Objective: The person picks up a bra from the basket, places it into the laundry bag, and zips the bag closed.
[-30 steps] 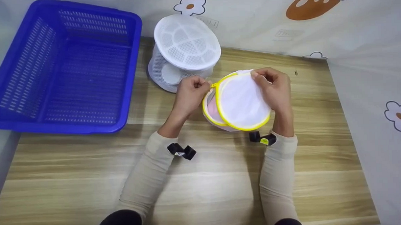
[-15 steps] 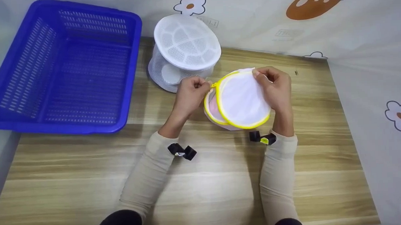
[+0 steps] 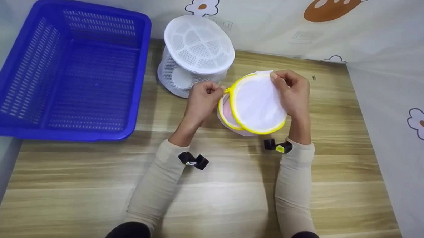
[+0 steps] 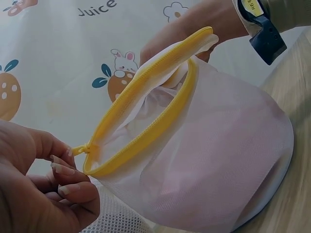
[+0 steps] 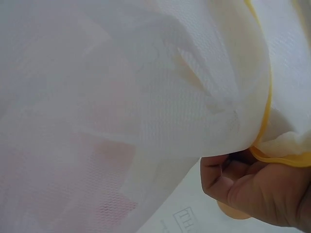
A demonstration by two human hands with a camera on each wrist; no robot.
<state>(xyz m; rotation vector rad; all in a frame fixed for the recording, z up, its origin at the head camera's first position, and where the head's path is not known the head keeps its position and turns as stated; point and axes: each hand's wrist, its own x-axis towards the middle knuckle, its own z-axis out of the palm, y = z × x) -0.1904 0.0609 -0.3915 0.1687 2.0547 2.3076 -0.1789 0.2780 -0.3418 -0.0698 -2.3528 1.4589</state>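
Observation:
A white mesh laundry bag (image 3: 258, 104) with a yellow zipper round its top hangs between the hands. Its round lid flap is partly apart from the body, and something pink (image 3: 228, 109) shows inside. At the zipper's left end, my left hand (image 3: 203, 99) pinches the yellow zipper pull (image 4: 80, 149) between thumb and forefinger. My right hand (image 3: 294, 92) grips the bag's far right edge, thumb on top. In the right wrist view, the fingers (image 5: 233, 179) hold the fabric beside the yellow trim (image 5: 282, 159). The left wrist view shows the gap under the zipper.
Behind the left hand stands a white mesh cylinder basket (image 3: 198, 44) with a tilted lid. A large blue plastic basket (image 3: 135, 131) occupies the table's left side. The wooden table (image 3: 215, 204) meets a printed cloth wall (image 3: 265, 27) at the back and right.
My right hand has shifted slightly right and up, taking the bag's edge with it. The bag has risen a little. My left hand has barely moved and stays on the zipper pull.

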